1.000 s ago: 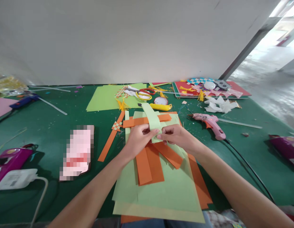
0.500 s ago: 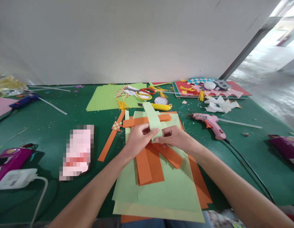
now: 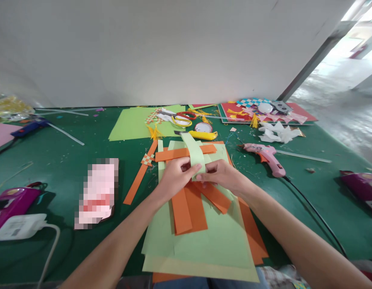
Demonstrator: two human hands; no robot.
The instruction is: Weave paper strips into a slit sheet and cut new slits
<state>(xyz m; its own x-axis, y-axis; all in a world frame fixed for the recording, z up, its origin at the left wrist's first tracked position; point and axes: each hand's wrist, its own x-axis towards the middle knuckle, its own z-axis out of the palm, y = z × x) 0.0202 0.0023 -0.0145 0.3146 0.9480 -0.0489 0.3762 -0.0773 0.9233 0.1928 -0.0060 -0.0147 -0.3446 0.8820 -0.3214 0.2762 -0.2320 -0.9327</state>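
Observation:
Between both hands a light green paper strip (image 3: 194,154) is held up, its far end bending away from me. My left hand (image 3: 177,174) pinches its near end from the left, thumb on top. From the right, my right hand (image 3: 220,172) grips the same end, fingertips closed at its edge. An orange paper strip (image 3: 170,154) lies crosswise beyond the hands. Folded orange strips (image 3: 190,210) and another orange strip (image 3: 216,197) lie below them on stacked light green sheets (image 3: 210,249). To the left rests an orange strip with a woven check (image 3: 139,178) and a yellow tassel.
A pink glue gun (image 3: 265,156) with a black cord lies right. Behind are a yellow cutter (image 3: 204,135), scissors (image 3: 182,119) and bright green sheets (image 3: 128,124). A blurred pink phone-like object (image 3: 98,190) and a white plug adapter (image 3: 22,226) are left. Crumpled white tissue (image 3: 277,132) sits back right.
The far end of the light green strip has dipped slightly. Both hands keep nearly the same place and grip.

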